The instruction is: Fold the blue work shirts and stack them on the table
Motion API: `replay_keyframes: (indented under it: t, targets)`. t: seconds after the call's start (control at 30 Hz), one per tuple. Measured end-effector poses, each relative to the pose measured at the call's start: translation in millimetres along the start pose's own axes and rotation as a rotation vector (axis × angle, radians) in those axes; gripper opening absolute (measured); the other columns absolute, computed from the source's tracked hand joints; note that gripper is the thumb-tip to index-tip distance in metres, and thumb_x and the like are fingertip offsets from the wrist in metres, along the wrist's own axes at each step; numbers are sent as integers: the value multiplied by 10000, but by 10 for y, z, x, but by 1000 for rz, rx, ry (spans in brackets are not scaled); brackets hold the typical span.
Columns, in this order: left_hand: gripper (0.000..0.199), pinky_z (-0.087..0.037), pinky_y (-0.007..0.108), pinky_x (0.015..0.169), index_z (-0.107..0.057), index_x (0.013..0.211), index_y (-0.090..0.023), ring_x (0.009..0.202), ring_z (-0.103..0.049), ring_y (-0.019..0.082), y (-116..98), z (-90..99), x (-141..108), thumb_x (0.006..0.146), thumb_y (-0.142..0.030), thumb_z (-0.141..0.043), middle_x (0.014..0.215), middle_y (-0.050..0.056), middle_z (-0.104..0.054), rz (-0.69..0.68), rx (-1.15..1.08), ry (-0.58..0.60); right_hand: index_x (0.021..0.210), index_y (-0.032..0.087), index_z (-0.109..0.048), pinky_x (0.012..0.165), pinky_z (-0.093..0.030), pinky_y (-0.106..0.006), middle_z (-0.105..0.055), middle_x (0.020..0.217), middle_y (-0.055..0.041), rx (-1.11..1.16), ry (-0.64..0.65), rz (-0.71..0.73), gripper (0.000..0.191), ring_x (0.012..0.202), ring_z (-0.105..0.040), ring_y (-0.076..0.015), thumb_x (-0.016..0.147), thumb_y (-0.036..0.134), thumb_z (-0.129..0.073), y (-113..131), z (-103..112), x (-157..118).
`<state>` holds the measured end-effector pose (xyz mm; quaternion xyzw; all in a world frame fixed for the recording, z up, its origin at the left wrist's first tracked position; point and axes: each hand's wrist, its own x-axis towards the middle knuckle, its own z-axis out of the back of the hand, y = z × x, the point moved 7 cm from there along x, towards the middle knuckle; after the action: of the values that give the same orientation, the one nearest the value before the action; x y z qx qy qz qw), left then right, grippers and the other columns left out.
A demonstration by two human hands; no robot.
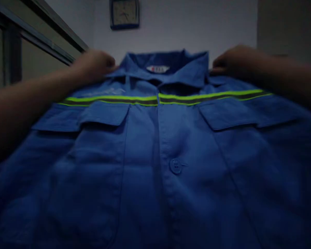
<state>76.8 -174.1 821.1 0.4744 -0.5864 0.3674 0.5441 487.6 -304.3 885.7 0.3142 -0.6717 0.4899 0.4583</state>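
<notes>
A blue work jacket fills most of the head view, held up by its shoulders with the front facing me. Across its chest runs a yellow-green and grey reflective stripe, above two flapped pockets. A white label shows inside the collar, and one button is fastened on the front. My left hand grips the shoulder left of the collar, fingers closed. On the other side of the collar, my right hand pinches the opposite shoulder. Both hands are slightly blurred. The jacket's lower end lies outside the view.
A square dark-framed clock hangs on the pale wall behind the jacket. At the upper left is a dark metal frame with panes, close to my left forearm. A brownish surface stands at the upper right.
</notes>
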Motion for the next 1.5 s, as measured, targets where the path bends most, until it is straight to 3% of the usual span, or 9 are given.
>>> replay_keyframes:
  t: [0.13, 0.3, 0.4, 0.57, 0.87, 1.03, 1.2, 1.37, 1.5]
  targets:
    - [367, -487, 394, 805, -648, 1005, -112, 957, -647, 298, -654, -269, -1155, 931, -439, -497, 942, 110, -675, 31, 38, 437, 923, 52, -703, 822, -467, -458, -692, 987, -232, -101, 446, 37, 496, 1041, -633, -337, 867, 523, -555, 809, -16, -1033]
    - [299, -431, 420, 952, -586, 1155, -137, 1117, -581, 290, -1002, -1688, -2240, 938, -286, -444, 1171, 170, -632, 75, -110, 622, 970, 114, -717, 839, -502, -381, -695, 1033, -206, 3, 673, -6, 198, 1014, -653, -295, 847, 258, -659, 1247, -1546, -2133]
    - [370, -318, 488, 1070, -523, 1276, -163, 1265, -471, 276, -1328, -2486, -2793, 923, -227, -431, 1335, 161, -541, 115, -151, 663, 1168, 123, -649, 898, -478, -379, -643, 1176, -202, 58, 705, -47, 305, 1129, -593, -277, 911, 136, -484, 1389, -2365, -2599]
    - [483, -231, 551, 1120, -388, 1431, -269, 1402, -300, 264, -1665, -2947, -3520, 966, -383, -329, 1521, 72, -352, 163, -256, 795, 1430, 148, -412, 1047, -374, -307, -457, 1443, -123, 231, 745, 7, 483, 1288, -462, -201, 990, 334, -340, 1818, -2840, -3164]
    - [572, -133, 617, 1125, -278, 1486, -333, 1450, -174, 287, -1545, -2978, -3667, 953, -539, -241, 1575, 30, -217, 220, -302, 869, 1474, 241, -338, 1127, -173, -566, -303, 1541, -72, 419, 822, -23, 594, 1415, -247, -298, 954, 528, -356, 1976, -3069, -3419]
    - [579, -177, 654, 1089, -330, 1465, -288, 1427, -228, 326, -1445, -3040, -3657, 943, -538, -316, 1550, 88, -283, 280, -400, 907, 1318, 199, -552, 1083, -328, -415, -531, 1375, -100, 606, 646, -9, 396, 1287, -443, -229, 974, 319, -397, 1885, -3057, -3129]
    - [475, -265, 508, 1118, -425, 1401, -181, 1349, -390, 266, -1495, -3204, -3257, 956, -337, -371, 1449, 142, -446, 243, -504, 683, 1204, 242, -647, 1016, -395, -353, -598, 1244, -76, 611, 619, 77, 371, 1171, -510, -205, 902, 111, -477, 1835, -3190, -2805]
    - [550, -257, 451, 1134, -294, 1480, -156, 1426, -259, 259, -1751, -3484, -3145, 958, -316, -356, 1534, 138, -305, 124, -535, 734, 1075, 241, -702, 1002, -398, -403, -497, 1346, -97, 531, 698, 227, 233, 1246, -419, -261, 863, 210, -612, 2053, -3367, -2724]
    - [630, -197, 491, 1150, -176, 1521, -178, 1434, -229, 287, -1808, -3557, -3205, 959, -416, -331, 1563, 121, -231, 148, -457, 790, 1172, 221, -619, 985, -408, -425, -478, 1388, -101, 515, 674, 147, 272, 1227, -441, -253, 915, 261, -539, 2092, -3510, -2791]
